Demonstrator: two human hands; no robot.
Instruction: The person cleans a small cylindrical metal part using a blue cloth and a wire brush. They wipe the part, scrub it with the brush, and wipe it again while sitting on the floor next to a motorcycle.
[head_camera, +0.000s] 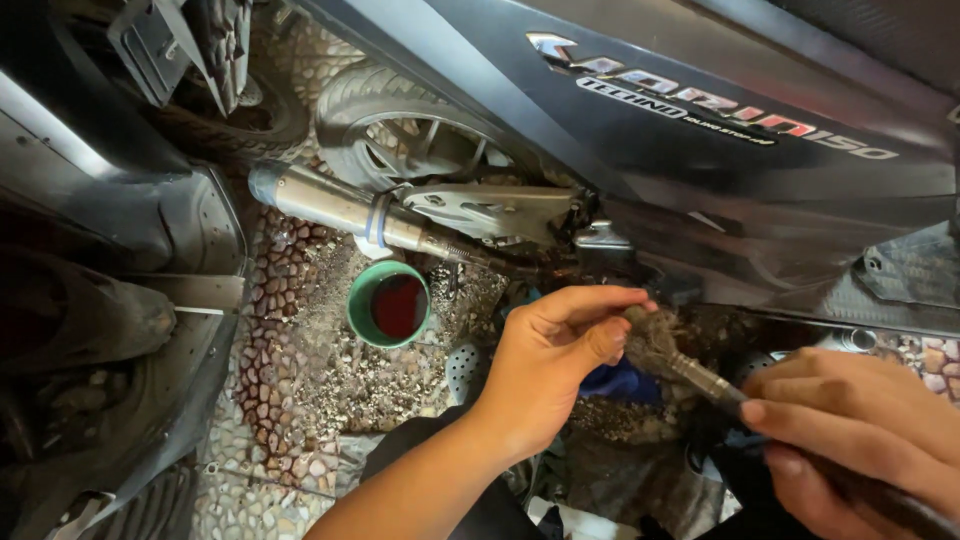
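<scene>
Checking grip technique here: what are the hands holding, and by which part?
A dirty brush: the right hand holds its handle, while the left hand pinches the bristle end between thumb and fingers.

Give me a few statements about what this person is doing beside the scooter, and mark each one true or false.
1. The right hand grips the handle of a dirty brush. True.
2. The left hand rests flat on the ground. False: its fingers pinch the brush's bristles.
3. A green cup stands on the pebbled floor under the exhaust pipe, with dark red liquid in it. True.
4. The cup is tipped on its side. False: it stands upright, mouth up.
5. The scooter's body panel is bright yellow. False: it is dark, nearly black.
</scene>
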